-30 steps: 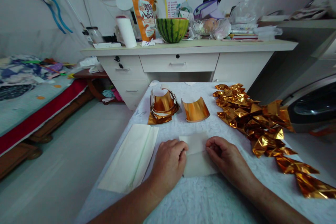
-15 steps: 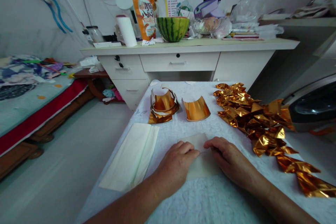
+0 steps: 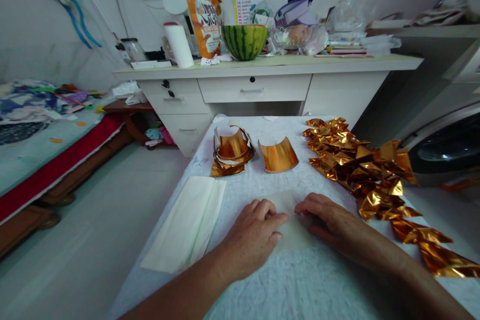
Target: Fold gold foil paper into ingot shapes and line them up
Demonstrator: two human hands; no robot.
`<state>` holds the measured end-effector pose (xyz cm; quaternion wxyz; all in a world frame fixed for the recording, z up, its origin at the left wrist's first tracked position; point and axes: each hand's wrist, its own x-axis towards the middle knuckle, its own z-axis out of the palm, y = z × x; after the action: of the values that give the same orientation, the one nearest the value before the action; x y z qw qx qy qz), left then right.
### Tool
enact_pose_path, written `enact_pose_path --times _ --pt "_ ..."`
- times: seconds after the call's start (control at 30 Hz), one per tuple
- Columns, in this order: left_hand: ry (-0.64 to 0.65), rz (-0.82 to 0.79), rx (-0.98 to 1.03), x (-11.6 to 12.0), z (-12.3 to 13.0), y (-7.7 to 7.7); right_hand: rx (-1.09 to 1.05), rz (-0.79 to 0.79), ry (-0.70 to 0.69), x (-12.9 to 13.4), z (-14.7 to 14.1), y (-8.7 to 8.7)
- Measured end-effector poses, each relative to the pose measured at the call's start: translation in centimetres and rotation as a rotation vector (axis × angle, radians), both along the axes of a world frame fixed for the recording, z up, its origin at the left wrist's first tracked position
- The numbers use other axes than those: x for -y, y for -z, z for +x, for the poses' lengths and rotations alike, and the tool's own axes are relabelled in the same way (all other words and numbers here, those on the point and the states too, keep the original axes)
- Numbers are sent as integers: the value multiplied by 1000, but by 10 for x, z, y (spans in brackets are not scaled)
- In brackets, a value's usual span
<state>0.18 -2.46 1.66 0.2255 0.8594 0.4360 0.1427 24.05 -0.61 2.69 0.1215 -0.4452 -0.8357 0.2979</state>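
A pale sheet of paper (image 3: 287, 240) lies flat on the cloth-covered table in front of me. Over its left part rests my left hand (image 3: 255, 235), fingers bent, thumb and forefinger apart. My right hand (image 3: 324, 220) is at the sheet's right side, its fingers loosely curved and the thumb set apart from them. Neither hand visibly grips the paper. To the left lies a stack of pale paper sheets (image 3: 187, 225). Beyond the hands stand a curved gold foil sheet (image 3: 279, 156) and a curled stack of gold foil sheets (image 3: 231, 147).
Folded gold foil pieces (image 3: 360, 162) form a long pile along the table's right side. A white desk (image 3: 258, 87) stands behind, bearing a half watermelon (image 3: 244, 42) and an orange snack bag (image 3: 204, 22). A bed (image 3: 48, 145) is at left, a washing machine (image 3: 446, 135) at right.
My hands have moved slightly apart over the sheet. The left thumb has come away from the forefinger, and the right fingers have loosened. The view has shifted a little.
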Motion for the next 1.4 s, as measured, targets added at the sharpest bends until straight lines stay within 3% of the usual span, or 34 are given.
enact_pose_path --times 0.27,0.7,1.0,1.4 --pt "-2 -22 9 0 0 -1 30 -57 -20 4 -1 -12" --pt "34 -52 52 -3 -5 -3 -71 70 -103 2 -6 -14" --pt "54 -110 213 -2 -14 -14 -54 -13 95 3 -12 -8" --pt "-114 -112 198 -6 -9 -8 -67 -13 290 2 -23 4"
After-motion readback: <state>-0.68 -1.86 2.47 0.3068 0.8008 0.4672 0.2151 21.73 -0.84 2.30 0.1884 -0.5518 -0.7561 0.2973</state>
